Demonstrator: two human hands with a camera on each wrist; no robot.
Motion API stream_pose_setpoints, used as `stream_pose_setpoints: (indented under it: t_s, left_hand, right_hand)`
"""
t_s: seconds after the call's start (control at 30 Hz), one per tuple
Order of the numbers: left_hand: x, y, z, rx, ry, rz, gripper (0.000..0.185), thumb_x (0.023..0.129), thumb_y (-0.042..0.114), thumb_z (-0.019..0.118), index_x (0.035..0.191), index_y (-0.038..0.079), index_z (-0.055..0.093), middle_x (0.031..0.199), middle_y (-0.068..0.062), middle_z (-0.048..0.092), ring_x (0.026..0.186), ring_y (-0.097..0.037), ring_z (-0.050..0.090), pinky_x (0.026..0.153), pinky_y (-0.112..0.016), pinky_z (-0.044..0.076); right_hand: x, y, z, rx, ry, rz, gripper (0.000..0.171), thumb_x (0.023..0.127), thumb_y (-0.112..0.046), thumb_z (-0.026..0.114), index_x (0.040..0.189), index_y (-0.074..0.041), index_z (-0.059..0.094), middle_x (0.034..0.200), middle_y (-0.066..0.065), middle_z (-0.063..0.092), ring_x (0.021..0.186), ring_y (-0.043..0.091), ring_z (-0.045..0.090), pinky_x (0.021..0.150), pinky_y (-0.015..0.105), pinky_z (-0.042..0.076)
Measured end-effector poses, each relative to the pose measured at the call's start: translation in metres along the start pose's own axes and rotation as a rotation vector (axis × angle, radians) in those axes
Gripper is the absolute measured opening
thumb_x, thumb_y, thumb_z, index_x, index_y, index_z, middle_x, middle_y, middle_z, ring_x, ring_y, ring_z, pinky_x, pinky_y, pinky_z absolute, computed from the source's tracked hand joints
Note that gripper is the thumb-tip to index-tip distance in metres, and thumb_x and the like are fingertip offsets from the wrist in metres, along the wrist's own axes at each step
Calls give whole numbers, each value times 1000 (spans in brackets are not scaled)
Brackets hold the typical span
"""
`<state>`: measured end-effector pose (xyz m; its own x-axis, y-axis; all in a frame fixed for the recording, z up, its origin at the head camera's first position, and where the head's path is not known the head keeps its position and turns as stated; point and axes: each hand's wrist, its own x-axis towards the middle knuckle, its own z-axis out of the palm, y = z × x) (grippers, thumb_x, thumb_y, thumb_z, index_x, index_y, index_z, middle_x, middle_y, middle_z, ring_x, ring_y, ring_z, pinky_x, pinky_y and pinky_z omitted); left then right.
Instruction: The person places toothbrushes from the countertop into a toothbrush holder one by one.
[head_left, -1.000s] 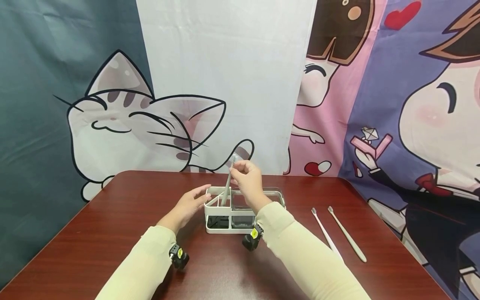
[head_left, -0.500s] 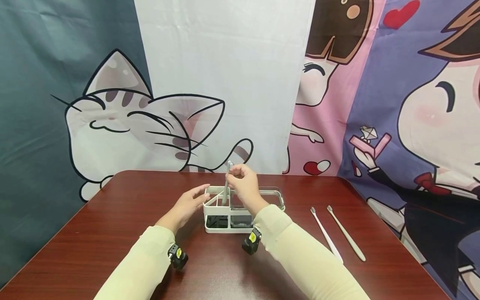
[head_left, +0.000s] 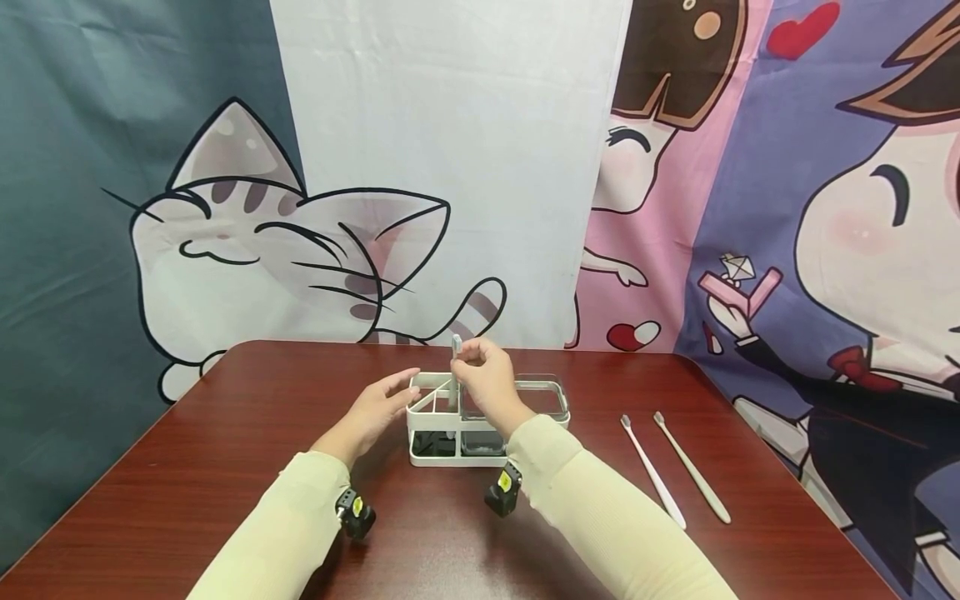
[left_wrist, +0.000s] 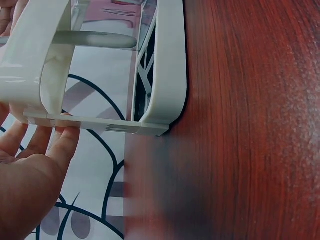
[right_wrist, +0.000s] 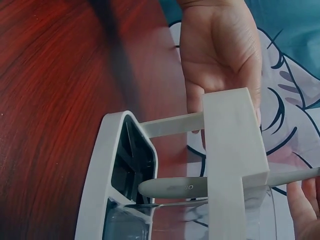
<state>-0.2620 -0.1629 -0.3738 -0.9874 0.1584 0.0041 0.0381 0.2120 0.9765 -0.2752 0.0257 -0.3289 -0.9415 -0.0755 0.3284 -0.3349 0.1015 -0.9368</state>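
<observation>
A white two-tier toothbrush holder [head_left: 435, 422] with a divided top and a clear cup stands mid-table. My right hand [head_left: 487, 379] pinches a grey toothbrush [head_left: 456, 346] near its head, which points up. The brush is nearly upright in a left-hand top slot. In the right wrist view, the handle [right_wrist: 175, 187] pokes out below the upper tier, its rounded end over the dark lower tray [right_wrist: 132, 155]. At the holder's left side is my left hand [head_left: 377, 412], its fingertips touching the frame in the left wrist view, fingers extended.
To the right on the reddish-brown table [head_left: 225, 483] lie two toothbrushes, one white [head_left: 652, 471] and one pale cream [head_left: 693, 471]. A cartoon-printed cloth [head_left: 450, 125] hangs behind the far edge.
My right hand has moved down and slightly left, lowering the grey toothbrush deeper into the holder. The brush has gone from tilted to nearly upright. My left hand has stayed in place.
</observation>
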Motion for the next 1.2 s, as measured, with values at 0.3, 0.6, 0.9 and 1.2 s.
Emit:
stream_pose_setpoints:
  t_s: [0.3,0.6,0.9,1.2]
  left_hand:
    - [0,1,1,6,-2,-1,50,101,19,51,148,7,37,152,-21,33,132,-36,44,111,-48,33]
    - [0,1,2,6,2,-5,49,101,18,50,148,7,38,151,-21,34,132,-36,44,111,-49,32]
    - [1,-1,3,12,15,-5,50,101,19,51,147,7,39,150,-21,36,131,-36,45,110,-50,32]
    - [2,-1,3,7,24,-17,49,101,17,50,147,6,38,148,-23,37,130,-37,46,110,-49,33]
  right_hand:
    - [-5,-1,-2,-52,13,-4,10,79,3,64,88,1,61,81,7,63,72,10,54,59,21,45]
    - [-3,8,-4,-47,7,20,11,77,4,64,85,-2,59,81,7,62,69,9,51,55,20,41]
    - [-3,8,-4,-48,5,29,11,77,4,63,86,-2,60,81,7,63,68,9,52,54,20,42]
    - [-3,5,-3,-47,6,40,14,78,5,65,90,0,61,81,5,62,67,9,52,54,20,44]
